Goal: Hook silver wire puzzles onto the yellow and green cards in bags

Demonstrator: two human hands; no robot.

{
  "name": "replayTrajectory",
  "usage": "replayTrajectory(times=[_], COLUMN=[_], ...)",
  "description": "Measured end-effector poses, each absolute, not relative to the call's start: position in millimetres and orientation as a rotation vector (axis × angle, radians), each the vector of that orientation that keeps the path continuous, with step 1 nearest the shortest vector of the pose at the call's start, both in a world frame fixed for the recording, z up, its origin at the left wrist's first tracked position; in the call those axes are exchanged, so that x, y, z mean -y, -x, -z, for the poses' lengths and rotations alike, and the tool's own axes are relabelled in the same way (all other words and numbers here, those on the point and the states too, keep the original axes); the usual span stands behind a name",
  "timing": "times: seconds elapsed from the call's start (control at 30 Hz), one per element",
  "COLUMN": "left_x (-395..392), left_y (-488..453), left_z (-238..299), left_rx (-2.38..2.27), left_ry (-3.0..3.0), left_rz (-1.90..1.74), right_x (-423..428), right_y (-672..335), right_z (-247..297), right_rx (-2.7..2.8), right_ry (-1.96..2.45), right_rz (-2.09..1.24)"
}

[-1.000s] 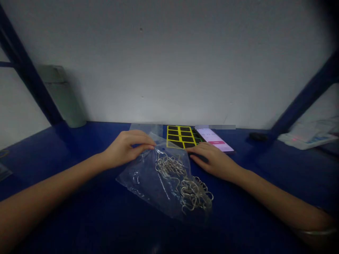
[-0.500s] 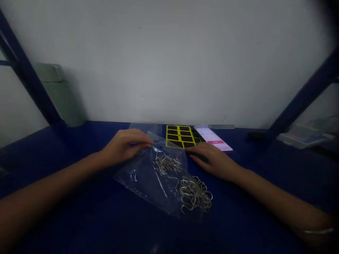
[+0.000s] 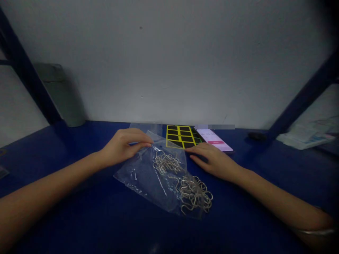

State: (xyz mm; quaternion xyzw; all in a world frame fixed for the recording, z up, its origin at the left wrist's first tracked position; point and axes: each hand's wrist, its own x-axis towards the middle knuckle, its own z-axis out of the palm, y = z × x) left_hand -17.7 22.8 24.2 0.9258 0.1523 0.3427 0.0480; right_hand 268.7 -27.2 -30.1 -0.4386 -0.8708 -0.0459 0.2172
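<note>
My left hand point(image 3: 129, 145) pinches the upper edge of a clear plastic bag point(image 3: 143, 176) between thumb and fingers. Inside the bag, below those fingertips, lies a heap of silvery metal S-hooks point(image 3: 167, 163). A second heap of S-hooks point(image 3: 195, 194) sits at the bag's lower right end; whether all of these are under the plastic I cannot tell. To the right of the bag rests my right hand point(image 3: 212, 158), its thumb and fingers apart. Its fingertips are by the near edge of a yellow sheet with dark rectangles point(image 3: 180, 135), and it holds nothing visible.
A phone point(image 3: 214, 139) with a lit screen lies behind my right hand. A grey-green cylindrical container point(image 3: 63, 98) stands at the back left by the wall. A small dark object point(image 3: 256, 135) and a pale plastic tray point(image 3: 304, 139) are at the right of the blue table point(image 3: 106, 218).
</note>
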Motion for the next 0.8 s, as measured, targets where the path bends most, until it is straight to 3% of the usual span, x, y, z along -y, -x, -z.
replayTrajectory(times=[0.8], left_x=[-30.3], left_y=[20.6], left_z=[-16.3], left_rx=[-0.513], left_ry=[-2.839], left_rz=[-1.002], right_x=[25.8], right_y=[-268.8], right_z=[30.1], right_rx=[2.428], right_ry=[1.210], right_rz=[0.116])
